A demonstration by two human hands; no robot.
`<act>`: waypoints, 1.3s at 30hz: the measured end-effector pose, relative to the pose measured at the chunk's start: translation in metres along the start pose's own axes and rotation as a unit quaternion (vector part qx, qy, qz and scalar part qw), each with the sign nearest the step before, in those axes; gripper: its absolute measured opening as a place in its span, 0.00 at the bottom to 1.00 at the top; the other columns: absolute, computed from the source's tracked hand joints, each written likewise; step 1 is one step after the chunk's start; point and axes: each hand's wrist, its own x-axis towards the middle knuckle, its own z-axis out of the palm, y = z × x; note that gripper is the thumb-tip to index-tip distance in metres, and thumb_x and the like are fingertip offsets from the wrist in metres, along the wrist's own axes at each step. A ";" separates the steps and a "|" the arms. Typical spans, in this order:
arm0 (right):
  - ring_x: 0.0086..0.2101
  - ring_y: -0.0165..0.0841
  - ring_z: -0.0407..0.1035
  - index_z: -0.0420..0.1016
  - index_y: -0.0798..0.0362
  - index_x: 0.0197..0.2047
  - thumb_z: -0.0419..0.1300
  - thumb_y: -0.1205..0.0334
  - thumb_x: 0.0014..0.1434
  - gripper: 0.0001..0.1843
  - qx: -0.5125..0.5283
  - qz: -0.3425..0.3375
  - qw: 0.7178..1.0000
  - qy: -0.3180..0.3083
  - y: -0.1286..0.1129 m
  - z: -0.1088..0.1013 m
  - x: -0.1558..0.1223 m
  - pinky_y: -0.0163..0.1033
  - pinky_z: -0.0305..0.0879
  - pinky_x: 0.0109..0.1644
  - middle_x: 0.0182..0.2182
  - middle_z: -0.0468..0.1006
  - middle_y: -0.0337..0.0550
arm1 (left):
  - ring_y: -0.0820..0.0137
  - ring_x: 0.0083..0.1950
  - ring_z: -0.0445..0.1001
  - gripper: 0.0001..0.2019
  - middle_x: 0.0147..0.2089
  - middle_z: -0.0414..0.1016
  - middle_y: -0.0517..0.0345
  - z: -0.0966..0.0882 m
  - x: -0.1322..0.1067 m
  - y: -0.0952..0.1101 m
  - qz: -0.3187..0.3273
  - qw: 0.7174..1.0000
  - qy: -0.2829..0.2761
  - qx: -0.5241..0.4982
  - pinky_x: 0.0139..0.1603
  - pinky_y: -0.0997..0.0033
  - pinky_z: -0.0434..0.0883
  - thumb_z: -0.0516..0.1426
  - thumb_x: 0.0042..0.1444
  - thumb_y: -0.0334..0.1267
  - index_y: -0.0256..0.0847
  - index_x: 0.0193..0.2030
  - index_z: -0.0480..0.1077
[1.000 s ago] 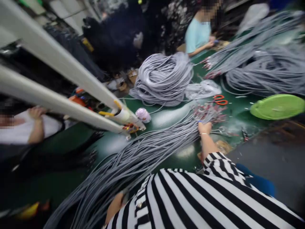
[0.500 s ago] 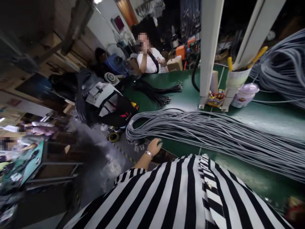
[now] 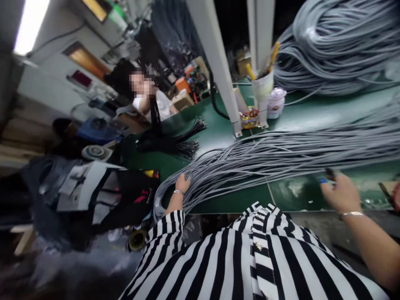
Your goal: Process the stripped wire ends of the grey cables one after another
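Observation:
A long bundle of grey cables [image 3: 237, 166] lies along the green table, its looped left end bending over the table's corner. My left hand [image 3: 182, 183], with a bracelet at the wrist, is on the bundle near that loop, fingers closed around some strands. Over the table's front edge at the right is my right hand [image 3: 343, 193], close to the bundle but apart from it. A small dark and blue item [image 3: 323, 180] shows at its thumb and fingertips; whether it is held or worn is unclear.
A large grey cable coil [image 3: 337, 50] lies at the back right. White posts, a cup of yellow-handled tools [image 3: 262, 87] and a lidded jar [image 3: 276, 103] stand behind the bundle. Black cables [image 3: 175, 143] lie toward a seated person [image 3: 156, 102]. A loaded black bag [image 3: 125, 191] is left.
The view has turned rightward. My left hand has moved from beside the table edge onto the cable bundle. My right hand has come into view at the right.

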 end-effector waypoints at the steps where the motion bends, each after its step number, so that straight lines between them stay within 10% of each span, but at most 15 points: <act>1: 0.41 0.42 0.70 0.74 0.61 0.45 0.62 0.71 0.56 0.12 -0.006 0.003 1.000 -0.026 0.000 0.012 -0.013 0.46 0.61 0.41 0.41 0.75 0.70 | 0.58 0.59 0.72 0.21 0.56 0.75 0.43 0.003 0.021 0.015 0.029 1.000 -0.007 0.007 0.60 0.64 0.66 0.55 0.62 0.43 0.35 0.58 0.68; 10: 0.42 0.42 0.76 0.74 0.51 0.50 0.53 0.61 0.59 0.17 0.120 -0.017 0.987 -0.109 0.017 0.062 -0.112 0.45 0.70 0.47 0.42 0.81 0.49 | 0.65 0.67 0.63 0.25 0.66 0.65 0.43 0.061 0.132 0.201 0.221 0.969 -0.101 0.036 0.66 0.71 0.59 0.47 0.67 0.46 0.34 0.65 0.60; 16: 0.42 0.40 0.76 0.75 0.52 0.50 0.50 0.61 0.62 0.18 0.162 0.021 0.977 -0.139 0.041 0.044 -0.116 0.42 0.69 0.48 0.42 0.81 0.48 | 0.53 0.57 0.73 0.30 0.55 0.72 0.28 0.094 0.089 0.274 0.217 0.955 -0.163 0.123 0.54 0.61 0.67 0.47 0.65 0.49 0.21 0.63 0.59; 27: 0.44 0.36 0.74 0.76 0.52 0.50 0.53 0.64 0.61 0.16 0.098 0.006 0.981 -0.168 0.110 -0.044 -0.047 0.35 0.64 0.46 0.43 0.81 0.45 | 0.56 0.59 0.74 0.21 0.53 0.77 0.42 0.092 0.029 0.346 0.241 0.934 -0.160 0.211 0.60 0.62 0.69 0.47 0.59 0.43 0.35 0.54 0.70; 30: 0.45 0.37 0.73 0.77 0.50 0.48 0.54 0.63 0.61 0.15 0.076 0.021 0.979 -0.189 0.169 -0.071 -0.040 0.36 0.64 0.48 0.45 0.80 0.46 | 0.57 0.63 0.70 0.29 0.61 0.71 0.40 0.107 -0.003 0.363 0.231 0.953 -0.080 0.180 0.63 0.64 0.66 0.42 0.60 0.47 0.33 0.64 0.59; 34: 0.41 0.39 0.75 0.79 0.53 0.42 0.57 0.65 0.57 0.11 0.035 0.075 0.971 -0.225 0.262 -0.107 -0.052 0.37 0.65 0.43 0.39 0.81 0.49 | 0.45 0.64 0.67 0.37 0.66 0.64 0.36 0.142 -0.103 0.383 0.251 0.957 0.054 0.136 0.62 0.50 0.66 0.37 0.58 0.56 0.37 0.70 0.49; 39: 0.36 0.38 0.75 0.79 0.59 0.34 0.54 0.76 0.53 0.13 -0.004 0.129 0.969 -0.211 0.350 -0.145 -0.087 0.38 0.64 0.40 0.33 0.81 0.52 | 0.53 0.69 0.61 0.36 0.67 0.61 0.35 0.204 -0.240 0.414 0.417 0.899 -0.043 0.129 0.69 0.62 0.60 0.41 0.59 0.49 0.28 0.70 0.49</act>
